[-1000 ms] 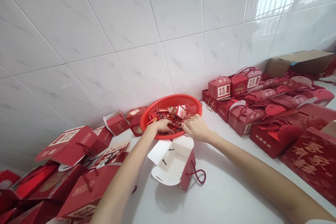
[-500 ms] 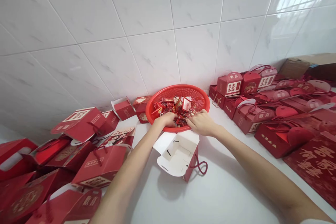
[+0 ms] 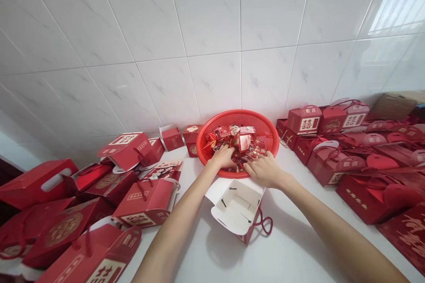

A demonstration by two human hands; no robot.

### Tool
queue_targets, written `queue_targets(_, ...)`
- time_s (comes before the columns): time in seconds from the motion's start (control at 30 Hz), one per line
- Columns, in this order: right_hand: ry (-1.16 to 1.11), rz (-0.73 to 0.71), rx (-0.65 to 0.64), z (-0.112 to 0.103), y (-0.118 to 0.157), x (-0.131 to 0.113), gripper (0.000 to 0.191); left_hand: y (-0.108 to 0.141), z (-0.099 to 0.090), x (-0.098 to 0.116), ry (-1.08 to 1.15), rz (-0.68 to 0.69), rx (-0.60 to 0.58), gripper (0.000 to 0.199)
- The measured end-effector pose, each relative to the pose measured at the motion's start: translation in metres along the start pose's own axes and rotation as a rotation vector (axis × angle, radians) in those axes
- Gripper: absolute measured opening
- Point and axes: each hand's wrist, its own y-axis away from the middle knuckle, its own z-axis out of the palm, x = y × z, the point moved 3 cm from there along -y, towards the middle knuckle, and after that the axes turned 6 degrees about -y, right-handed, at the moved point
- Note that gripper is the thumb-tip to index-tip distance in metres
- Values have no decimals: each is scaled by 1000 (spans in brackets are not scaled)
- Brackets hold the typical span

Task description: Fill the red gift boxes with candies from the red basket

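A red plastic basket stands by the wall with red-wrapped candies heaped in it. My left hand dips into the near left of the heap, its fingers curled down and their tips hidden. At the near right rim, my right hand touches the candies with bent fingers held apart; nothing shows in its grasp. Just in front of the basket sits an open gift box, white inside, with dark cord ends on its inner walls. Its flaps are folded out, and a dark red cord handle loops from the right side.
Red gift boxes crowd the left side, some tipped over. More closed boxes stand in rows at the right. Behind everything rises a white tiled wall. A brown cardboard box is at the far right.
The view has shifted left, so everything sits lower and farther right in the picture. Both hands stay in the basket, moving slightly among the candies. The open box stays in place.
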Motion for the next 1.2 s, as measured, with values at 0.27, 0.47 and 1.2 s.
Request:
queue_targets(0.27,-20,70,29,12,10,-19,51,15,12,2,57,-56,150,74)
queue_targets(0.47,-14,84,96,29,-2,-22,45,14,23,3,112,-140,288,68)
queue_targets(1.2,-202,112,344,43,-37,17,27,-27,13,-8,178,-51,201,45)
